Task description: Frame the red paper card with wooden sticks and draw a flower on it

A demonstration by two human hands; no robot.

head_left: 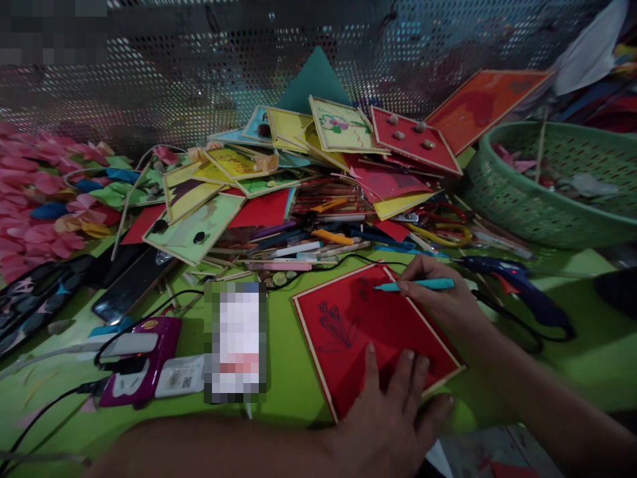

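Note:
A red card [385, 322] edged with thin pale sticks lies at an angle on the green table. Dark line drawings of flowers show on its left part, with a small dark mark near the top. My left hand [388, 398] rests on the card's lower part, fingers spread. My right hand [440, 292] pinches a teal marker pen [432, 283] over the upper right side. The pen's tip is at or just above the card, close to the dark mark; contact is hard to tell.
Behind are piled framed cards [343, 126] and loose pens [298, 249]. A glue gun [520, 285] lies right, below a green basket [552, 212]. Left are a blurred-out phone [239, 345], a purple power strip [166, 345] with cables, a dark phone [132, 285] and pink paper petals [44, 199].

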